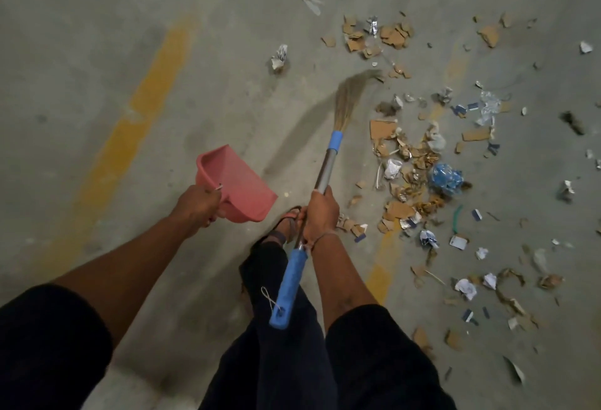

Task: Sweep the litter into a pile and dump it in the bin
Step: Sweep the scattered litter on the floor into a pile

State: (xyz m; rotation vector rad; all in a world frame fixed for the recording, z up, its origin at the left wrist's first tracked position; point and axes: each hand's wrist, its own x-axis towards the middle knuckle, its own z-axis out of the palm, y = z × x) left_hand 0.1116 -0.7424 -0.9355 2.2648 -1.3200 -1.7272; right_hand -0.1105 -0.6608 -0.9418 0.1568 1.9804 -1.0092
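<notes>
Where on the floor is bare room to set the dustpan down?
The floor is bare left of the broom, on both sides of the yellow stripe, and ahead of the dustpan held by the left hand. Only one paper scrap lies there. Right of the broom, held by the right hand, litter crowds the floor.

You are looking down at a bare grey concrete floor (97, 19), dull, scuffed and mottled with darker stains. A worn yellow painted stripe (136, 110) runs diagonally across its left side, and a second, fainter yellow stripe (379, 276) shows in patches further right. The light is dim and even, and no walls, windows or furniture come into your view.
</notes>
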